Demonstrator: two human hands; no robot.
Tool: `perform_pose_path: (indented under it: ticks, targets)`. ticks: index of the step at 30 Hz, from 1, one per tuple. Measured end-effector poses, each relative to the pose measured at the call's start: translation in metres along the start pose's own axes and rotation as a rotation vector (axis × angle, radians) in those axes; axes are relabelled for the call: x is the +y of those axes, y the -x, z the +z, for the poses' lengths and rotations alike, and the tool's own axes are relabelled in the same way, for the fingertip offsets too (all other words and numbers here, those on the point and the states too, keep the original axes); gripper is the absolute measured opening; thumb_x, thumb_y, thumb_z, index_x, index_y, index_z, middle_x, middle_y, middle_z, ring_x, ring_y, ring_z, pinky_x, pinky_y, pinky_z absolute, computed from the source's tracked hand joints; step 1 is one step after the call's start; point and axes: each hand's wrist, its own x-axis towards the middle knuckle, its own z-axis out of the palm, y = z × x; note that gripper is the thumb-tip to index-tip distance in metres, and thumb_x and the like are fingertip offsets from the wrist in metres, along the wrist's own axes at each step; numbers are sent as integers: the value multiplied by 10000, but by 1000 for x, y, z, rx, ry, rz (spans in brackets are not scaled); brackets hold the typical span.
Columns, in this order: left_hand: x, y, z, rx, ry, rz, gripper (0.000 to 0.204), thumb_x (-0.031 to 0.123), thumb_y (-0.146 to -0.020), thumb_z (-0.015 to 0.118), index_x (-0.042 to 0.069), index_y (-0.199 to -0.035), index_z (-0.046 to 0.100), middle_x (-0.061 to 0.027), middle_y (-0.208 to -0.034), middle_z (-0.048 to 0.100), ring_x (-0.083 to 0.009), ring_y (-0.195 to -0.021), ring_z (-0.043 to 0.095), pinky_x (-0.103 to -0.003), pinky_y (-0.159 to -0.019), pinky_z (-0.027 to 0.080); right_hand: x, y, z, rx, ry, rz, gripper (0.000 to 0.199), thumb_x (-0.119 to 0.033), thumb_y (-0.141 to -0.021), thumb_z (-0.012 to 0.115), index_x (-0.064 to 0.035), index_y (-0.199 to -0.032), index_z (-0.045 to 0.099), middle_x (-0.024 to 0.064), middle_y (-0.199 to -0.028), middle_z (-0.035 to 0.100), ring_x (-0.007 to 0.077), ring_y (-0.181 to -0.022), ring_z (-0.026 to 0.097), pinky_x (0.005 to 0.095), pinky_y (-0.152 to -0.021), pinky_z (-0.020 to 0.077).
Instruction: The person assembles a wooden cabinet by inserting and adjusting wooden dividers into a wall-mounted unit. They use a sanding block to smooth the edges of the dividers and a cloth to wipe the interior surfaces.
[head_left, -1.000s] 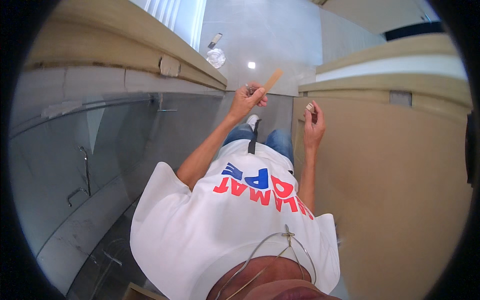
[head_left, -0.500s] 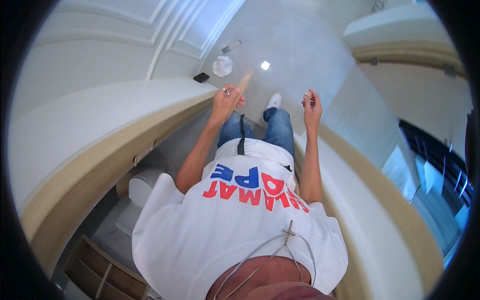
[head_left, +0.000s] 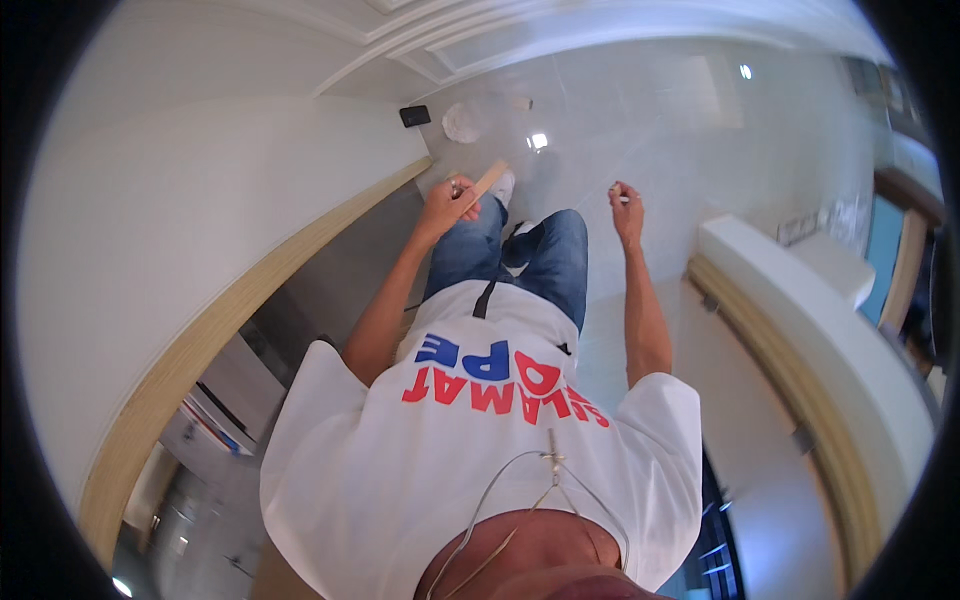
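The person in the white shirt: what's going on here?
The person's left hand holds a flat tan strip. The right hand, held well apart from it, pinches a small pale piece, too small to make out. Ahead, a white bundle lies on the floor, with a black object to its left.

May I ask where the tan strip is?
In the head view's upper middle, the tan strip is in the left hand, appearing beside a white shoe.

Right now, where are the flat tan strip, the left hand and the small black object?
Flat tan strip point(head_left: 489, 179): head view, middle of its bare length.
Left hand point(head_left: 446, 208): head view, its middle.
Small black object point(head_left: 414, 117): head view, middle of its dark surface.
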Motion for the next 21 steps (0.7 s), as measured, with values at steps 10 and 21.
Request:
perform_pose_path:
  ticks: [10,21]
  targets:
    - [-63,-28,25,491,426,15,205,211,-1019,609,8,-1039,630,-90,-825,697,-125,-686,666,-261,-642,548,-45,-146,132,-637,111,-367,298,-235,-927,710,-89,-1183,667,154,-1053,718,309,-926,716,415,-803,571]
    - [-169,-44,97,855,557,-117,141,156,-1021,621,23,-1063,641,-62,-836,684,-118,-759,671,-289,-700,573,13,-250,264,-951,524,-544,277,-257,-910,708,-117,-1136,634,109,-1065,730,334,-990,704,447,-834,548]
